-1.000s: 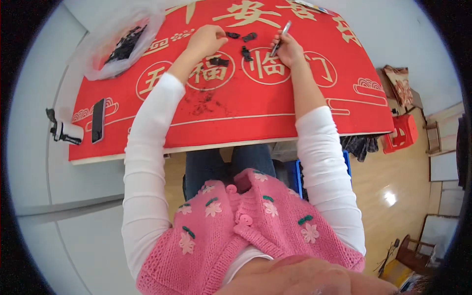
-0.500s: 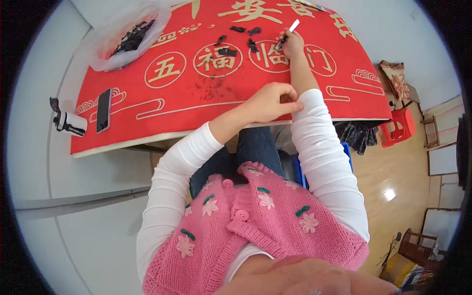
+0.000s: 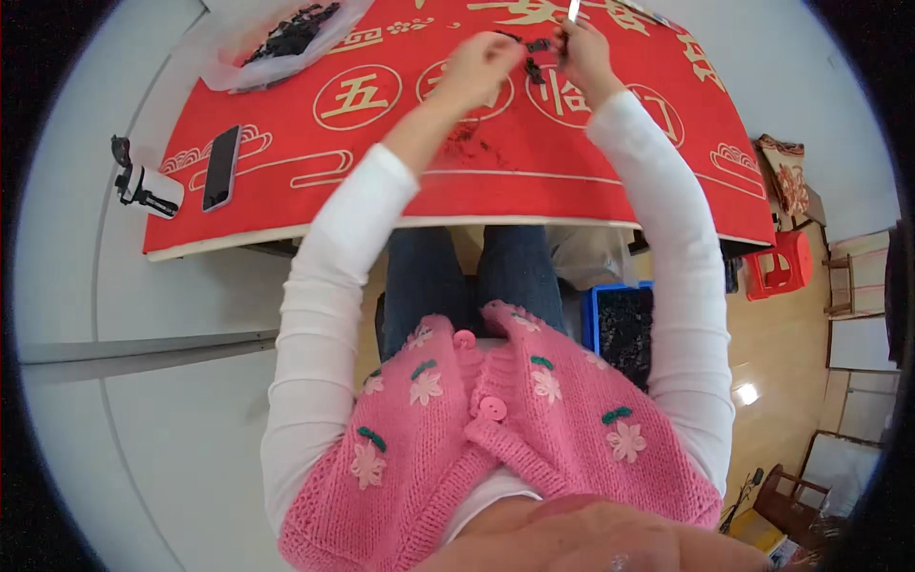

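Note:
My right hand (image 3: 586, 59) is closed around a slim white tool (image 3: 574, 10) whose upper end sticks up past the fingers; I cannot make out its kind. Over the red cloth, my left hand (image 3: 481, 69) is just left of some small black parts, its fingers smeared by motion. Between the two hands lie a black part (image 3: 538, 45) and another black part (image 3: 534, 71) a little nearer to me. My left hand and wrist cover part of the cloth, where other black pieces may be hidden.
A red tablecloth (image 3: 400, 205) with gold patterns covers the table. At the far left is a clear plastic bag (image 3: 224, 71) of black pieces. A phone (image 3: 221, 167) and a white bottle (image 3: 152, 191) are on the left. A blue crate (image 3: 591, 319) holding black pieces stands below the table; a red stool (image 3: 786, 267) is farther right.
My left hand has left the right sleeve and reached forward to the black parts. The right hand keeps the white tool. The view has shifted, and the blue crate shows more.

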`<state>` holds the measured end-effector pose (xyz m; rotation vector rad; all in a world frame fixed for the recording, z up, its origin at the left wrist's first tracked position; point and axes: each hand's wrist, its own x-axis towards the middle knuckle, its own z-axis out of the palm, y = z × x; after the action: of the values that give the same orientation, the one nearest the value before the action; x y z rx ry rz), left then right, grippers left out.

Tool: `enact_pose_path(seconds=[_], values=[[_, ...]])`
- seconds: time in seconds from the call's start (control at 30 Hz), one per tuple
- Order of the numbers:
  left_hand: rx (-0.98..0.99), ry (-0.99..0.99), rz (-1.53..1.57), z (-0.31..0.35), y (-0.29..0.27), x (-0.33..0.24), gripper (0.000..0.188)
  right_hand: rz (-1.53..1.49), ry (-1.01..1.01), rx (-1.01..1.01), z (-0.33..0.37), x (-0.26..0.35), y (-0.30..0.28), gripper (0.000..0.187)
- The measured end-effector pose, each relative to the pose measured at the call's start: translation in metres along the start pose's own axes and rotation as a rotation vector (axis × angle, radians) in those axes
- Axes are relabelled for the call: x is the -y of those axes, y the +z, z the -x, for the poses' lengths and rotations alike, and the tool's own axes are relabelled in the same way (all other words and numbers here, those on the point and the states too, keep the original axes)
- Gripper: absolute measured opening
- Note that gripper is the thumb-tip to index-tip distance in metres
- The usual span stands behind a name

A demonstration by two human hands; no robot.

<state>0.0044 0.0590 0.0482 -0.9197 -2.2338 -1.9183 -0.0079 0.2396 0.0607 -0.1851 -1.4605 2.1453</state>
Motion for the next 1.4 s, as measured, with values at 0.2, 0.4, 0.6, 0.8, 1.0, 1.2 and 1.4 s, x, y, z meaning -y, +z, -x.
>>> enact_pose_path(seconds=[0.2,0.4,0.6,0.8,1.0,1.2,1.4], values=[[0.060,0.071,-0.549,-0.046,-0.080,0.061,0.024,-0.118,0.125,0.229,0.022,0.029,-0.031,0.017],[0.365,0.307,-0.865,-0.050,-0.031,0.050,0.024,-0.716,0.203,0.304,-0.013,-0.019,-0.083,0.027],[0.499,0.508,-1.016,-0.056,-0.027,0.069,0.024,-0.732,0.243,0.228,-0.003,-0.014,-0.076,0.028],[0.370,0.091,-0.742,-0.037,-0.049,0.042,0.019,-0.777,0.205,0.359,0.002,-0.016,-0.071,0.028],[0.275,-0.116,-0.483,0.001,-0.128,0.042,0.028,-0.785,0.232,0.535,0.027,0.023,-0.045,0.022],[0.208,-0.043,-0.255,0.052,-0.160,0.043,0.017,-0.798,0.244,0.534,0.022,0.023,-0.059,0.022],[0.153,0.303,-0.382,0.052,-0.154,0.053,0.018,-0.869,0.152,0.542,-0.024,0.004,-0.098,0.023]])
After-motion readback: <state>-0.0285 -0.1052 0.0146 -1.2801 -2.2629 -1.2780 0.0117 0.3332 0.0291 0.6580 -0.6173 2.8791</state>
